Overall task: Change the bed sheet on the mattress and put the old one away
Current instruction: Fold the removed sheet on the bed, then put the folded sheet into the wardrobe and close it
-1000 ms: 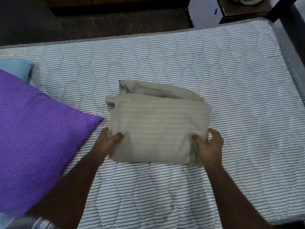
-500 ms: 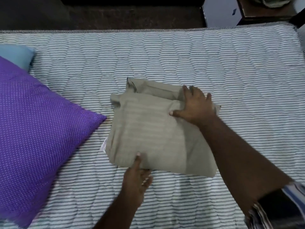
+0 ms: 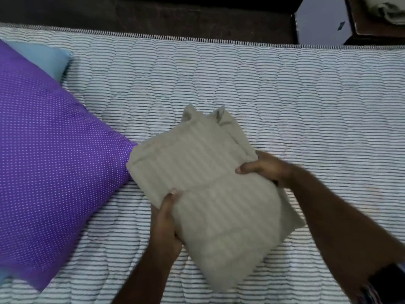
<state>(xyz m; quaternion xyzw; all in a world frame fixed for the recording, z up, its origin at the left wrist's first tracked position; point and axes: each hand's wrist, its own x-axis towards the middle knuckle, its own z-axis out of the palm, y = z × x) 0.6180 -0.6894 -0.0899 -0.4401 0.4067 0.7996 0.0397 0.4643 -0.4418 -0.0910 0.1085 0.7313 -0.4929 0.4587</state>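
The folded sheet (image 3: 210,178) is a soft beige bundle with faint stripes, and both hands have it. The left hand (image 3: 167,224) holds the near left edge — thumb on top, fingers curled under. The right hand (image 3: 262,166) holds the far right edge, thumb lying across the top and fingers tucked below, so each grip is wrapped tight around the cloth. Between the two grips the bundle sits at a slant over the bare mattress (image 3: 306,102), which has thin dark and white stripes. I cannot tell if the bundle touches the mattress or is lifted a bit.

Left of the left grip lies a big purple pillow (image 3: 50,154) with tiny white dots — its corner touches the bundle's left edge. Behind that pillow a light blue pillow (image 3: 47,59) peeks out.
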